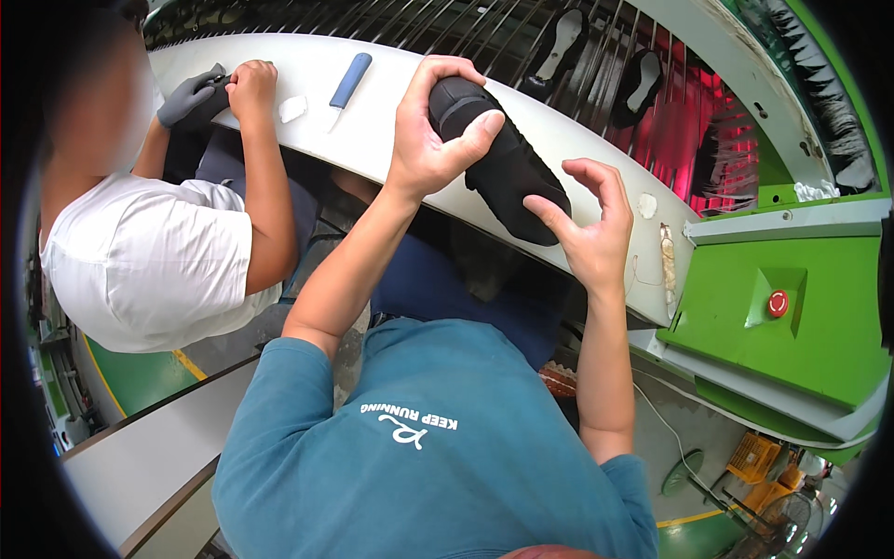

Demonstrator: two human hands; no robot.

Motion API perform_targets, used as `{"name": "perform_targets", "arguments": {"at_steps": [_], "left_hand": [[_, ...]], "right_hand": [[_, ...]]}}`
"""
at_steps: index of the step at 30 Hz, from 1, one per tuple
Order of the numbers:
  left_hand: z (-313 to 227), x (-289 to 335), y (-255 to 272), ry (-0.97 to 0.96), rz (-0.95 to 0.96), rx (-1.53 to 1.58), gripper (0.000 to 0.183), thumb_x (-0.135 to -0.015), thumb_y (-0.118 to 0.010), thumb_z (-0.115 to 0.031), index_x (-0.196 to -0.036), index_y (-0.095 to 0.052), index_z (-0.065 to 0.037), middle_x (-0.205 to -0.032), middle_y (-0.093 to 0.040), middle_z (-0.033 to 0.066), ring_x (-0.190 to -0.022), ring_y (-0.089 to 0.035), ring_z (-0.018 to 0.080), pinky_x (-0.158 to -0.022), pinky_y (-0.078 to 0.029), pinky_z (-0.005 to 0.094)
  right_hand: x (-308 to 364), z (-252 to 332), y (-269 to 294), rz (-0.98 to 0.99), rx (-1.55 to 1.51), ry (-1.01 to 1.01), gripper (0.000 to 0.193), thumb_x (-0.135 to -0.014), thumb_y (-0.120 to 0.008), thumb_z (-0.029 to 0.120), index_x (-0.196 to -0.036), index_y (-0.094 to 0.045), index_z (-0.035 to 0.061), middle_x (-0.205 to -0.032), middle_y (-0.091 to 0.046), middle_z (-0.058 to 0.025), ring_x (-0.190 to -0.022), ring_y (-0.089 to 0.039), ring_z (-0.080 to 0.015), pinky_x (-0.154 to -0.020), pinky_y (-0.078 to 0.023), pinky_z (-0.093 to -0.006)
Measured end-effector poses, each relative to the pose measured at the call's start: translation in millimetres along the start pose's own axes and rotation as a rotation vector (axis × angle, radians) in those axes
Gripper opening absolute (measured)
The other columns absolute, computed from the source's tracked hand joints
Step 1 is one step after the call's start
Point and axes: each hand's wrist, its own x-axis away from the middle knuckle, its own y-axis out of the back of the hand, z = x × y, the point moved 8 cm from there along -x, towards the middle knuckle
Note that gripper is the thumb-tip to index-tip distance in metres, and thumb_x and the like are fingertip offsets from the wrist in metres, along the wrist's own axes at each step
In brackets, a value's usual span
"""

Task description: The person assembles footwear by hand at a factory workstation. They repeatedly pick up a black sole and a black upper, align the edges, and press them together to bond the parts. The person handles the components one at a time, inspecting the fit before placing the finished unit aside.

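A black shoe (510, 172) is held slantwise above the white table, its toe toward the lower right. My left hand (436, 130) wraps round the heel end, with the thumb lying across the opening. Beside the toe is my right hand (596, 219), its thumb and fingers spread apart. The right thumb tip overlaps the toe's edge; whether it presses on it I cannot tell. The sole faces away and is hidden.
On the white table (391, 116) lie a blue-handled knife (351, 79) and a white scrap (292, 109). At left a co-worker (154, 256) handles a dark item. Behind, shoes (562, 45) rest on metal rods. A green machine (736, 326) with a red button (778, 303) stands right.
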Motion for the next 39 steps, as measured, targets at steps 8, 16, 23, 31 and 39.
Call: {"name": "perform_targets", "arguments": {"at_steps": [8,16,23,31,39], "left_hand": [[13.4,16.3,8.7,0.036,0.015,0.025,0.042,-0.097,-0.08,-0.022,-0.126,-0.059,0.0,-0.119,-0.061,0.0139,-0.108,-0.069,0.0261,-0.099,-0.057,0.0412],[37.4,89.6,19.6,0.123,-0.032,0.04,0.054,-0.103,-0.077,-0.037,-0.132,-0.054,0.002,-0.126,-0.059,0.0194,-0.126,-0.066,0.0342,-0.109,-0.055,0.0521],[35.0,122.4,25.4,0.119,-0.05,0.051,0.062,-0.098,-0.083,-0.042,-0.136,-0.054,-0.001,-0.133,-0.058,0.0201,-0.131,-0.064,0.0373,-0.111,-0.052,0.0507],[33.8,130.1,22.7,0.1,-0.074,0.053,0.06,-0.097,-0.082,-0.038,-0.135,-0.054,-0.001,-0.132,-0.057,0.0189,-0.131,-0.064,0.0391,-0.11,-0.053,0.0518],[29.0,120.8,16.3,0.116,-0.076,0.011,0.051,-0.096,-0.079,-0.029,-0.132,-0.056,0.0,-0.129,-0.058,0.0181,-0.128,-0.064,0.0371,-0.11,-0.052,0.0511]], "right_hand": [[0.2,7.4,-9.2,0.028,0.028,0.05,0.052,-0.077,-0.103,0.02,-0.116,-0.073,0.0033,-0.119,-0.072,-0.0101,-0.112,-0.071,-0.0264,-0.101,-0.057,-0.0394],[22.7,22.6,-35.1,0.079,0.105,0.066,0.043,-0.076,-0.099,0.018,-0.11,-0.075,0.0066,-0.115,-0.072,-0.0095,-0.108,-0.07,-0.0321,-0.103,-0.055,-0.0423],[26.5,46.9,-69.4,0.095,0.061,0.189,0.027,-0.082,-0.094,0.015,-0.102,-0.076,0.0092,-0.112,-0.073,-0.0045,-0.107,-0.07,-0.0304,-0.106,-0.051,-0.051],[22.5,42.2,-66.6,0.128,0.019,0.083,0.016,-0.08,-0.09,0.01,-0.09,-0.078,0.0102,-0.107,-0.075,-0.0019,-0.102,-0.069,-0.0257,-0.089,-0.052,-0.0401],[21.1,34.9,-63.8,0.112,0.115,0.11,0.019,-0.081,-0.092,0.018,-0.092,-0.078,0.011,-0.106,-0.074,-0.0019,-0.103,-0.072,-0.0258,-0.105,-0.052,-0.049]]}}
